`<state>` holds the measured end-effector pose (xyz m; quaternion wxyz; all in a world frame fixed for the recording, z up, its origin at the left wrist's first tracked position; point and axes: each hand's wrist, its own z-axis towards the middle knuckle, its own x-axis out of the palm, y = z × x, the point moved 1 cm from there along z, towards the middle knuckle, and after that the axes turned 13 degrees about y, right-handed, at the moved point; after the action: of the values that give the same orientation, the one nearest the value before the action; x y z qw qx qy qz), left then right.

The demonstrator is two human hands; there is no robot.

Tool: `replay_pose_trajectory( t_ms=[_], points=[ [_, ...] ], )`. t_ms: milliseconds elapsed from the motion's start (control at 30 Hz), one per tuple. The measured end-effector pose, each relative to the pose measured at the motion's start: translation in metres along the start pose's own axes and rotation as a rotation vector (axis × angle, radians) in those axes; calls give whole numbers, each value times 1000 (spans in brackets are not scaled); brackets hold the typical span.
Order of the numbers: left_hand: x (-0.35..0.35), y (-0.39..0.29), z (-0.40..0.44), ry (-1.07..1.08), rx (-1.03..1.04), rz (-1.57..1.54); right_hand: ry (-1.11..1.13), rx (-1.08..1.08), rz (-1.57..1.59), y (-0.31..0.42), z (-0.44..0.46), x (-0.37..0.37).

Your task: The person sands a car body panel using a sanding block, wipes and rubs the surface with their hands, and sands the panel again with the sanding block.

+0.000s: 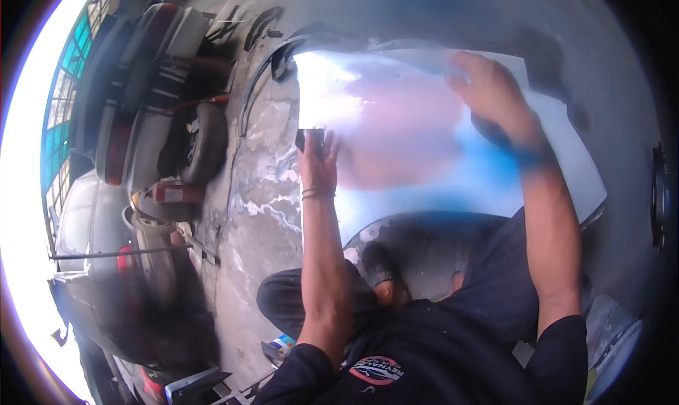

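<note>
A pale panel (424,122) fills the upper centre of the frame, its curved cut-out facing the crouching person's legs; a dull pinkish patch (396,150) spreads over its middle, while white shows along the left, lower and right margins; I judge the surface to be partway worked, the patch being broad but uneven and soft-edged; how much of it is left to go over cannot be told through the glare and blur.

The left grip (320,163) is at the panel's left edge, fingers extended over a dark block (308,140); whether it clasps the block or merely lies against it, I cannot tell; the right grip (488,87) is over the panel's upper right, its fingers bent and blurred, and whether it holds anything is likewise unclear.

The concrete floor (265,193) is grey, with whitish stains left of centre; stacked bumpers (145,44) and a tyre (209,142) crowd the upper left; a silvery car (88,214) stands lower down on that side; beyond it, a barred window (60,140) with teal panes edges a bright glare.
</note>
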<state>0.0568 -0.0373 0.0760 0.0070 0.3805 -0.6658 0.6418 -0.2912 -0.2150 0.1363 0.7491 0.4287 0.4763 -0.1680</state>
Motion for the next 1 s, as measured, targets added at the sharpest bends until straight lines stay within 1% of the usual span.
replay_pose_trajectory(
  t_ms=[33,67,100,133,200,233,267,333,400,433,500,533,600,667,733,767,833,867,900,933,967,1000],
  points=[
    [-3,5,11,-55,15,217,-2,15,2,-1,2,-7],
    [-4,12,22,-107,32,435,49,92,45,-1,3,-15],
    [5,18,32,-191,144,1018,99,169,90,-2,4,-19],
    [11,26,36,-176,142,1026,93,183,94,-7,4,-18],
    [30,47,39,-38,19,2123,10,249,74,-16,4,-15],
    [36,61,36,80,-17,2168,4,261,77,-15,3,-18],
    [39,80,35,122,77,2119,15,284,105,-12,2,-21],
    [76,102,18,234,126,2062,21,319,133,-18,1,-20],
    [117,127,-2,455,268,2104,-123,186,96,-18,3,-9],
    [135,142,-6,530,301,2068,-124,184,99,-17,6,-9],
    [156,144,-8,650,329,2037,-26,223,134,-10,16,-8],
    [145,141,-1,647,322,2040,26,242,150,-8,19,-8],
    [110,117,18,654,349,2171,27,238,155,-7,18,-9],
    [76,74,38,440,58,2222,15,248,161,-7,12,-12],
    [-12,58,90,308,20,2189,-116,255,105,-8,5,-18],
    [-7,59,85,318,21,2194,-118,265,108,-11,3,-19],
    [2,62,68,91,-137,2174,-203,231,129,-18,4,-21],
    [11,89,57,60,-70,2172,-208,236,133,-19,5,-18],
    [58,106,24,58,13,2002,-230,236,131,-19,6,-15],
    [91,125,-5,157,57,1981,-252,237,124,-19,7,-14],
    [94,155,-21,305,209,2038,-254,239,121,-17,8,-21],
    [122,164,-47,421,303,1950,-98,272,149,-11,7,-32]
  ],
)
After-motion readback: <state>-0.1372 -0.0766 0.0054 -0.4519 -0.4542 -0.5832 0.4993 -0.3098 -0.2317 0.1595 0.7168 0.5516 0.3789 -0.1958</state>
